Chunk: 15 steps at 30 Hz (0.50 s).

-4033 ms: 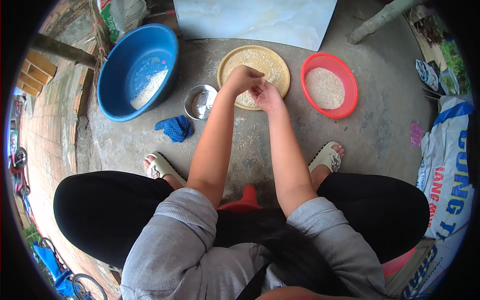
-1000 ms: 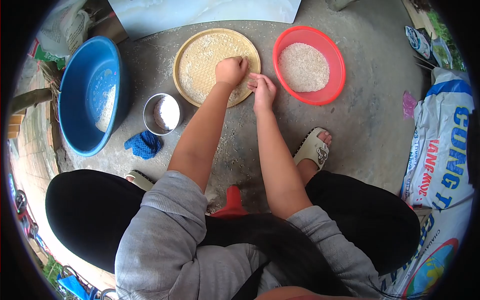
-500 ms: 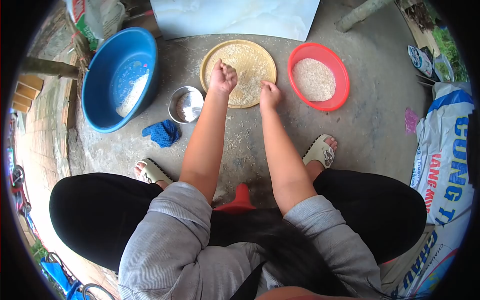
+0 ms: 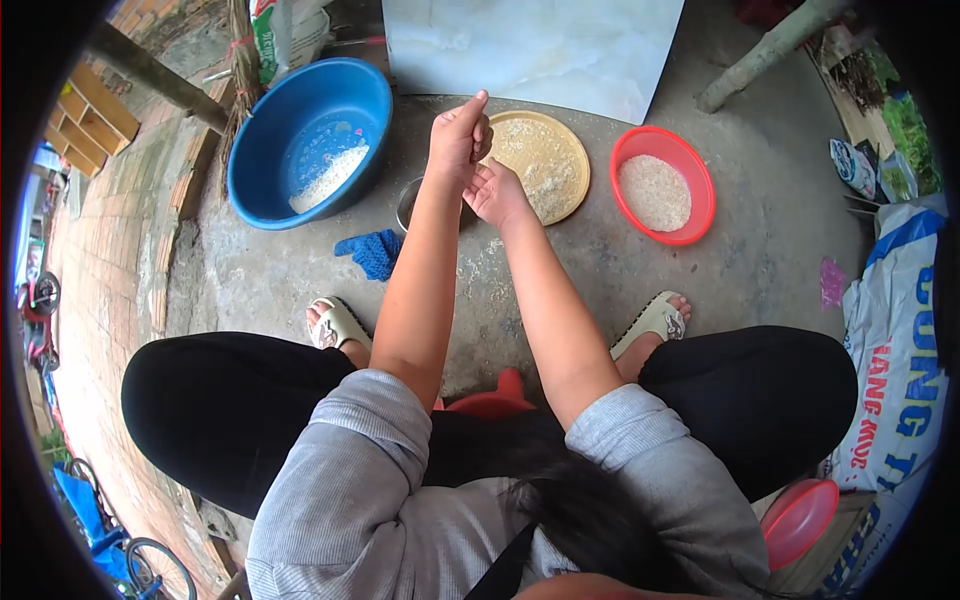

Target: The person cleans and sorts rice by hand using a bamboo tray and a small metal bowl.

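My left hand [image 4: 460, 142] is raised in a closed fist, thumb up, at the left edge of a round woven tray [image 4: 574, 205]; whatever is inside the fist is hidden. Just below it, my right hand [image 4: 497, 194] has its palm turned up and its fingers loosely apart, close to the left wrist, and I see nothing in it. Pale grains [image 4: 540, 150] are scattered over the tray. A metal bowl [image 4: 406, 205] is mostly hidden behind my left forearm.
A blue basin [image 4: 245, 180] with white grains stands at left, a blue knitted cloth [image 4: 371, 254] below it. At right is a red basin [image 4: 705, 200] of rice [image 4: 654, 193]. A pale panel [image 4: 530, 50] lies behind the tray. Printed sacks [image 4: 895, 350] stand far right.
My right hand has left the tray's lower right side, moved left to beside my left wrist and opened. My left hand stays closed, its thumb now raised. The view has shifted left.
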### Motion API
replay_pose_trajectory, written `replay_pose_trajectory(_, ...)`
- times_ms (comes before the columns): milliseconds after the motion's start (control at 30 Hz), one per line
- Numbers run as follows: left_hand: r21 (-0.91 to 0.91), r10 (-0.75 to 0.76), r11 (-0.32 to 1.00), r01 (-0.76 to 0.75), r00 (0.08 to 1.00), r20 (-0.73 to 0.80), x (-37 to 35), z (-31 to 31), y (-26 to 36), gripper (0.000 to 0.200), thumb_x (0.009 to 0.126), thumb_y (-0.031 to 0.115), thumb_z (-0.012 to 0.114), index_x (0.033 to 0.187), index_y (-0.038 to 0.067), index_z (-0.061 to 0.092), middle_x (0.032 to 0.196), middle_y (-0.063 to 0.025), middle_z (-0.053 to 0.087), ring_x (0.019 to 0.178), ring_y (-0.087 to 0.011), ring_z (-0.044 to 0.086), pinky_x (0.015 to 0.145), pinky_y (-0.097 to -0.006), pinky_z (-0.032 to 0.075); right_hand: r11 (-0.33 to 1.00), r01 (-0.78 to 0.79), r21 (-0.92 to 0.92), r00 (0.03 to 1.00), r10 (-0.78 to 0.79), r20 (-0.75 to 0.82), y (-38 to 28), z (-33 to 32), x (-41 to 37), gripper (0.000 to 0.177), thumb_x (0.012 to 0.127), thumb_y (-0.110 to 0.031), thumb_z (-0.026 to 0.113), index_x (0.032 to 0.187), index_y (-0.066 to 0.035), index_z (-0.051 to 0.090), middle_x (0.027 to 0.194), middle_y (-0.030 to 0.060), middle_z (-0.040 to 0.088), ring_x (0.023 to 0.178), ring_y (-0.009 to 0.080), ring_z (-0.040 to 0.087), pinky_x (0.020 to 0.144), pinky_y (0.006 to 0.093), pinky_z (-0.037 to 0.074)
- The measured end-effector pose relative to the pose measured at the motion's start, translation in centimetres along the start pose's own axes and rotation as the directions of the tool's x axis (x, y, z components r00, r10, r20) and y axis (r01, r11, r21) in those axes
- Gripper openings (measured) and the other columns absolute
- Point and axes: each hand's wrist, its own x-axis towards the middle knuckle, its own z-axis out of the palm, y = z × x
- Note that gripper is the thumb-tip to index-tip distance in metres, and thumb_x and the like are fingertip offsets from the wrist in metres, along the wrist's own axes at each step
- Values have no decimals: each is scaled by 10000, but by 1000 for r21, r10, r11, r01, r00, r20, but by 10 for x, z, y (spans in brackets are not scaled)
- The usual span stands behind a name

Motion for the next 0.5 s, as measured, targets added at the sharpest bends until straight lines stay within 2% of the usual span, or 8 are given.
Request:
replay_pose_trajectory(67,88,43,995,-46,998,40,-3,2,9,482,881,257,578,457,122,394,402,13,351,339,-76,271,349,-236,180,1000,-15,5,1000,15,-22,0,8,-1,397,962,-309,349,1087,42,486,1051,139,534,1014,240,525,944,366,434)
replay_pose_trajectory(167,166,78,982,-89,994,73,-9,6,20,466,876,256,589,466,112,422,422,13,373,362,-70,284,366,-235,194,998,-13,53,1000,13,-4,2,12,-5,375,963,-284,353,1049,49,502,1001,126,545,956,226,545,907,342,466)
replay_pose_trajectory(400,153,101,981,-115,990,100,-9,9,19,452,874,258,595,475,107,444,447,16,402,379,-69,307,379,-227,215,986,-52,156,998,46,41,5,4,-4,352,967,-244,337,1041,56,505,986,128,556,926,221,568,861,334,503)
replay_pose_trajectory(500,192,98,975,-114,991,91,-10,14,17,462,893,220,555,476,101,396,443,11,356,398,-90,315,402,-242,229,985,-45,169,998,38,45,4,3,-5,341,965,-227,333,1049,57,501,964,125,564,929,225,575,852,333,508)
